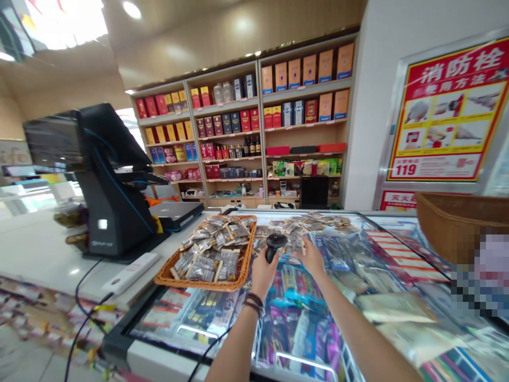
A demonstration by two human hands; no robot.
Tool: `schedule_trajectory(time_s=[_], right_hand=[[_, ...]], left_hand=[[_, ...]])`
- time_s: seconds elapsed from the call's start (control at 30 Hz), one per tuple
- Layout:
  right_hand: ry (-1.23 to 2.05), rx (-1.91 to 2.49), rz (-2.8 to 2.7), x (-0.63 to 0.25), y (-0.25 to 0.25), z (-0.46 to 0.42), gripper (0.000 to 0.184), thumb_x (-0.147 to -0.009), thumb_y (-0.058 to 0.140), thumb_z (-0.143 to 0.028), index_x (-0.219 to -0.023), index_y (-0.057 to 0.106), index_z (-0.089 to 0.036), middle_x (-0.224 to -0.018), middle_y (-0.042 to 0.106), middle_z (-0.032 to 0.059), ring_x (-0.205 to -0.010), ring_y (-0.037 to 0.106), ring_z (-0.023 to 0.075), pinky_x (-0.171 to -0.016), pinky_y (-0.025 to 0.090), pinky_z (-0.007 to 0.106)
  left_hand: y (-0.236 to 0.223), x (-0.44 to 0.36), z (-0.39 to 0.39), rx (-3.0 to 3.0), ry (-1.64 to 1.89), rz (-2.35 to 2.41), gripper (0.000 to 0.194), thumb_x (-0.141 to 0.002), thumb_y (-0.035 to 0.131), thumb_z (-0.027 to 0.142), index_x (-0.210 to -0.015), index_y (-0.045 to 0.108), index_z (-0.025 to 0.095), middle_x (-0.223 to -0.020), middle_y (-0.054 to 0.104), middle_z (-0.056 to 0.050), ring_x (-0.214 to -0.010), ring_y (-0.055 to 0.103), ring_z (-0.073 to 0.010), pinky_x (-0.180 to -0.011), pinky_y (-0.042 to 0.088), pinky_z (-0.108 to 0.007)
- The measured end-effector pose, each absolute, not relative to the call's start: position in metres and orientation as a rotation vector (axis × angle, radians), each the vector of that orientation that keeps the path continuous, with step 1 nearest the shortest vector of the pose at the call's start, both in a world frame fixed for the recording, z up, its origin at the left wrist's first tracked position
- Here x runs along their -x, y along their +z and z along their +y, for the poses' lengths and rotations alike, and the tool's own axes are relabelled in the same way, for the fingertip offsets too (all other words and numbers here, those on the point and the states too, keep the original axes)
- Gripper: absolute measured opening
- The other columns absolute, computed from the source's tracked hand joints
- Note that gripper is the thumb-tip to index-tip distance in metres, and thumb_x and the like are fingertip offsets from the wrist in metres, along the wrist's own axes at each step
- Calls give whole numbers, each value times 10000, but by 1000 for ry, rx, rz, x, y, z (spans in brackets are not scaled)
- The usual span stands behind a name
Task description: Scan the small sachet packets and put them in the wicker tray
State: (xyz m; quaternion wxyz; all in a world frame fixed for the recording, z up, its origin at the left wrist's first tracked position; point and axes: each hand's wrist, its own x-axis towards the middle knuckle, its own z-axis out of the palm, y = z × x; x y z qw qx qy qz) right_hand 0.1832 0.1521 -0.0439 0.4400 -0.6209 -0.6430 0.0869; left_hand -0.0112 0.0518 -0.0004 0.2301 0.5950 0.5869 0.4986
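My left hand (263,271), with bead bracelets on the wrist, is closed around a black handheld barcode scanner (274,245), its head pointing forward over the glass. My right hand (311,258) reaches out beside it and pinches a small snack packet (295,243) lying on the glass-topped freezer (358,297). Left of both hands stands a shallow wicker tray (199,280) filled with several small silvery packets. More such packets lie spread on the glass beyond my hands.
A black checkout terminal (107,175) with cables stands on the white counter at left, a white flat device (129,272) before it. A brown wicker basket (449,223) sits at right. Shelves of boxed goods and bottles (254,132) line the back wall; a red poster (445,111) hangs right.
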Motion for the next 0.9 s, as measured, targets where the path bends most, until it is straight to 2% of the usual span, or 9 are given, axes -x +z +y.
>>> schedule_trajectory(time_s=[0.07,0.13,0.23,0.3,0.47,0.63,0.9], right_hand=[[371,1442,-1430,-185,-46,148,573,-747,776,-299,-1306,682,-216,-1028,818,78,-971,779,284,-862,584,387],[508,1360,-1282,-187,-44,143,473,-718,779,-310,-1177,736,-207,-924,825,54,-919,791,282,-853,603,389],[620,1267,-1131,-189,-37,137,255,-674,803,-323,-899,765,-208,-843,822,72,-891,799,307,-848,627,405],[668,1217,-1055,-188,-33,134,211,-656,823,-347,-800,747,-212,-816,817,84,-870,801,321,-816,645,409],[752,1090,-943,-181,-28,129,279,-625,865,-419,-761,743,-208,-787,811,85,-833,802,330,-796,667,440],[695,1106,-1048,-176,-25,126,291,-635,860,-477,-746,768,-224,-791,818,78,-819,803,327,-821,661,453],[633,1145,-1087,-175,-23,124,250,-676,823,-453,-754,778,-220,-807,820,94,-817,803,333,-831,648,449]], left_hand=[[-2,13,53,-1598,1393,1592,409,-926,598,566,-984,692,172,-722,685,-52,-687,660,-213,-620,427,-268],[-2,14,54,-1578,1418,1577,416,-918,611,576,-963,698,171,-694,673,-45,-685,662,-212,-618,442,-267],[0,15,51,-1578,1447,1547,428,-920,601,587,-965,704,174,-687,669,-41,-687,662,-212,-622,456,-271],[1,14,49,-1586,1455,1529,436,-920,592,595,-969,705,176,-690,668,-40,-686,657,-211,-625,459,-272],[0,11,47,-1659,1412,1502,427,-921,575,586,-958,678,173,-702,648,-31,-646,612,-184,-606,427,-257],[-3,6,47,-1719,1371,1489,411,-924,560,585,-939,654,185,-706,635,-17,-627,601,-173,-605,415,-250],[0,6,45,-1732,1347,1502,387,-928,548,576,-907,628,197,-675,612,-13,-628,608,-183,-599,410,-252]])
